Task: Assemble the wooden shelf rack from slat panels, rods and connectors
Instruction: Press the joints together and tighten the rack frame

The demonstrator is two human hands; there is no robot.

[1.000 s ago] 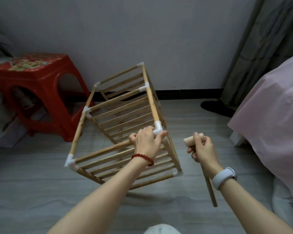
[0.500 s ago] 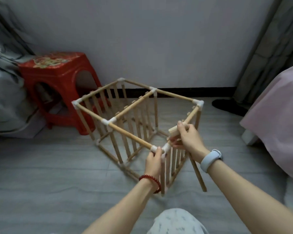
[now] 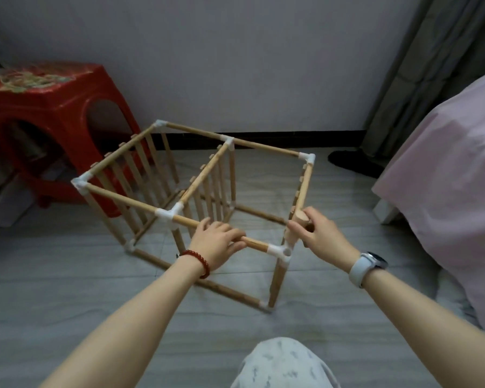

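The wooden rack (image 3: 129, 200) lies on the grey floor with its slat panels standing on edge, joined by rods and white connectors. My left hand (image 3: 216, 245) grips the near top rod (image 3: 256, 243), just left of the near corner connector (image 3: 280, 250). My right hand (image 3: 322, 236) holds a wooden mallet; its round head (image 3: 299, 218) sits against the near end of the right panel's top rod (image 3: 304, 183), a little above that connector. The mallet's handle is hidden.
A red plastic stool (image 3: 53, 107) stands close behind the rack on the left. A bed with a pink cover (image 3: 445, 177) fills the right side, a grey curtain (image 3: 420, 65) hangs behind it, and a dark slipper (image 3: 353, 163) lies by the wall. My knee (image 3: 283, 362) shows at the bottom.
The rack has gone from tilted in the air to resting on the floor. My left hand slid from the corner connector onto the rod. My right hand brought the mallet to the right panel's end.
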